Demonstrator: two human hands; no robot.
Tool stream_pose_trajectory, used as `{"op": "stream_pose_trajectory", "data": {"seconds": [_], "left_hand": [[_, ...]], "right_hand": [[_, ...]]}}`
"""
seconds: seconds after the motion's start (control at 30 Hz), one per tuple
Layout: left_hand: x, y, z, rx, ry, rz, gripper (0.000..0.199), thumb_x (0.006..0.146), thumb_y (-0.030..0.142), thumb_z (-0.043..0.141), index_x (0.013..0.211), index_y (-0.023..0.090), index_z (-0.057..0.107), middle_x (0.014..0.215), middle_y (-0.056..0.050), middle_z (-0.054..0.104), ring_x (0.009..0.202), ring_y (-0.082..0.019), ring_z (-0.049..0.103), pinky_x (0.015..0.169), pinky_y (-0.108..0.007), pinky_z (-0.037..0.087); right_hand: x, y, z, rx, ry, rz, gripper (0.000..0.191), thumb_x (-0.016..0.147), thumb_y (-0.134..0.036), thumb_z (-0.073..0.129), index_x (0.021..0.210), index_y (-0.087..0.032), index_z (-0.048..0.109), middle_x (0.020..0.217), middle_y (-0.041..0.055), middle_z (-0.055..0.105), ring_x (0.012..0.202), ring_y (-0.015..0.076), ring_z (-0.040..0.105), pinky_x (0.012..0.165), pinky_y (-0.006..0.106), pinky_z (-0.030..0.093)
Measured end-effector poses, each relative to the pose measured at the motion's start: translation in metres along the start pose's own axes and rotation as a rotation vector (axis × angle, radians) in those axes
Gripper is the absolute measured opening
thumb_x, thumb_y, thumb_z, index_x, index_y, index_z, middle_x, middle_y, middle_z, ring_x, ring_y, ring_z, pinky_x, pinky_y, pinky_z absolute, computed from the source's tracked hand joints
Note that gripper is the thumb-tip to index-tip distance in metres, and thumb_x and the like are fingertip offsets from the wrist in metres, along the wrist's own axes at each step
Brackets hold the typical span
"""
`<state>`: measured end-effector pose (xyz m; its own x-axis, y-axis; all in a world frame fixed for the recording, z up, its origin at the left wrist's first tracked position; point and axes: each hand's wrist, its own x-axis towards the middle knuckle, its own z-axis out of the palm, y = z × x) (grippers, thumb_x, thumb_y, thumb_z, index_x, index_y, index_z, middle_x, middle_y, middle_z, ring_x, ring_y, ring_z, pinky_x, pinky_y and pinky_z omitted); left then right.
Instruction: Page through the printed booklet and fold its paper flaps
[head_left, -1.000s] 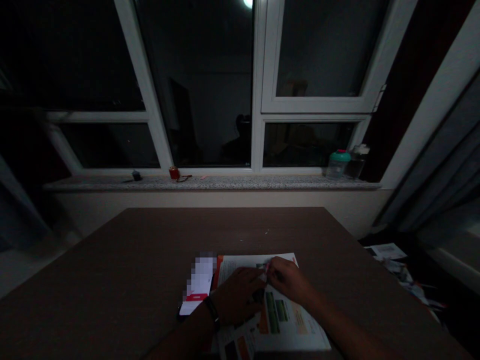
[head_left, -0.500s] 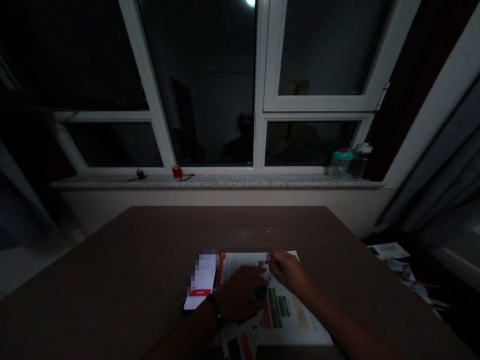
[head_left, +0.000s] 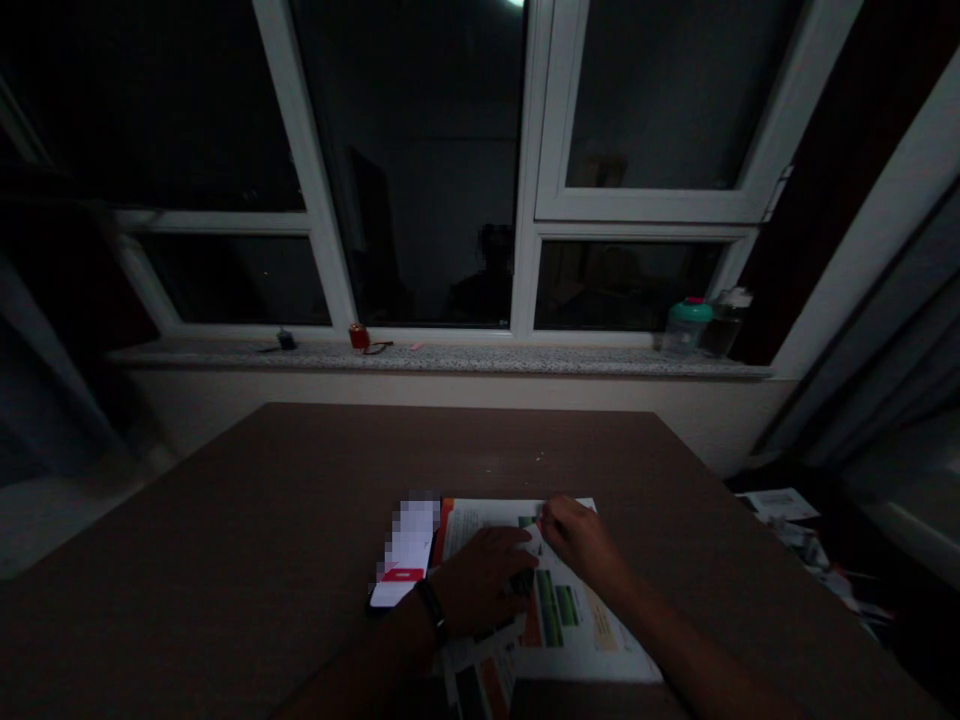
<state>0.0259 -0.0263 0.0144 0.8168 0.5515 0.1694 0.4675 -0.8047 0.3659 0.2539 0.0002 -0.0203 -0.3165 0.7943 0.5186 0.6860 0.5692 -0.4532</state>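
Dim room: the window [head_left: 525, 160] is showing dark glass above the granite sill [head_left: 480, 358], and the brown table [head_left: 337, 450] is filling the foreground. The printed page [head_left: 592, 662] is lying on it, in front of the person, with a smaller printed piece [head_left: 491, 690] overlapping its near left part. Lit phone [head_left: 401, 590] is sitting just left of the page.

Change: right hand [head_left: 581, 535] is edging toward the page's far edge, opening a small gap from the left fingertips. Left hand [head_left: 480, 580] is staying on the paper. Reads as small fingertip work, same spot, with the left probably steadying.

Pose: left is reaching in palm down, fingers loosely bent, wristband [head_left: 431, 610] showing; can't tell if it's pinching anything. Right is angling in from the right, fingers curling inward; too dark to tell what it's holding, if anything.
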Motion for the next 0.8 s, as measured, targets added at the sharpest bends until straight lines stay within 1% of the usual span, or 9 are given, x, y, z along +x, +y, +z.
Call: {"op": "stream_pose_trajectory", "data": {"seconds": [0.13, 0.2, 0.27, 0.33, 0.5, 0.57, 0.7, 0.8], "left_hand": [[0.001, -0.002, 0.000, 0.005, 0.001, -0.002, 0.046, 0.086, 0.044, 0.066, 0.126, 0.024, 0.055, 0.143, -0.011, 0.047, 0.131, -0.032, 0.041, 0.109, -0.049, 0.032], [0.001, -0.002, 0.000, 0.010, -0.002, -0.007, 0.049, 0.087, 0.044, 0.066, 0.130, 0.025, 0.052, 0.145, -0.011, 0.044, 0.133, -0.032, 0.040, 0.109, -0.050, 0.030], [0.001, -0.002, 0.000, 0.008, -0.001, -0.018, 0.056, 0.086, 0.042, 0.067, 0.135, 0.024, 0.046, 0.148, -0.012, 0.041, 0.134, -0.032, 0.038, 0.111, -0.050, 0.029], [0.001, -0.002, 0.000, 0.000, 0.003, -0.031, 0.062, 0.085, 0.039, 0.068, 0.139, 0.022, 0.041, 0.149, -0.012, 0.040, 0.135, -0.031, 0.037, 0.112, -0.049, 0.028], [0.001, -0.002, 0.001, -0.004, 0.008, -0.051, 0.070, 0.081, 0.036, 0.072, 0.140, 0.020, 0.038, 0.148, -0.013, 0.041, 0.135, -0.031, 0.037, 0.113, -0.047, 0.027], [0.001, -0.002, 0.002, 0.002, 0.002, -0.046, 0.071, 0.080, 0.038, 0.073, 0.139, 0.020, 0.039, 0.148, -0.013, 0.040, 0.135, -0.031, 0.037, 0.113, -0.048, 0.026], [0.002, -0.003, 0.002, 0.019, -0.017, -0.044, 0.062, 0.080, 0.038, 0.074, 0.132, 0.019, 0.046, 0.150, -0.014, 0.037, 0.136, -0.032, 0.036, 0.113, -0.050, 0.025], [0.002, -0.001, 0.001, 0.019, -0.021, -0.050, 0.058, 0.081, 0.037, 0.073, 0.130, 0.019, 0.048, 0.150, -0.014, 0.038, 0.137, -0.032, 0.035, 0.113, -0.050, 0.025]], "right_hand": [[0.000, -0.001, -0.005, 0.065, 0.054, 0.066, 0.011, 0.085, -0.012, 0.049, 0.079, -0.020, 0.052, 0.080, 0.0031, 0.061, 0.075, 0.0177, 0.058, 0.069, 0.027, 0.042], [-0.002, -0.001, -0.007, 0.102, 0.076, 0.087, 0.010, 0.085, -0.014, 0.050, 0.079, -0.020, 0.053, 0.078, 0.0024, 0.062, 0.072, 0.0168, 0.057, 0.067, 0.026, 0.042], [-0.005, -0.001, -0.007, 0.129, 0.064, 0.071, 0.010, 0.085, -0.014, 0.052, 0.077, -0.021, 0.052, 0.075, 0.0012, 0.060, 0.068, 0.0158, 0.056, 0.064, 0.025, 0.041], [-0.008, -0.001, -0.006, 0.156, 0.024, 0.015, 0.011, 0.084, -0.014, 0.053, 0.075, -0.021, 0.051, 0.074, 0.0005, 0.059, 0.068, 0.0153, 0.055, 0.063, 0.025, 0.041], [-0.011, -0.005, -0.005, 0.192, -0.145, -0.210, 0.014, 0.081, -0.010, 0.053, 0.073, -0.022, 0.049, 0.075, 0.0002, 0.058, 0.073, 0.0155, 0.056, 0.068, 0.025, 0.041], [-0.010, -0.006, -0.004, 0.167, -0.154, -0.234, 0.016, 0.082, -0.009, 0.051, 0.072, -0.021, 0.049, 0.074, 0.0006, 0.058, 0.074, 0.0159, 0.056, 0.069, 0.026, 0.041], [-0.002, -0.003, -0.003, 0.085, -0.052, -0.123, 0.018, 0.087, -0.010, 0.047, 0.073, -0.021, 0.050, 0.075, 0.0025, 0.059, 0.073, 0.0169, 0.056, 0.067, 0.026, 0.042], [0.001, -0.002, -0.004, 0.097, -0.024, -0.060, 0.016, 0.086, -0.010, 0.048, 0.074, -0.021, 0.050, 0.079, 0.0035, 0.061, 0.075, 0.0169, 0.058, 0.068, 0.027, 0.043]]}}
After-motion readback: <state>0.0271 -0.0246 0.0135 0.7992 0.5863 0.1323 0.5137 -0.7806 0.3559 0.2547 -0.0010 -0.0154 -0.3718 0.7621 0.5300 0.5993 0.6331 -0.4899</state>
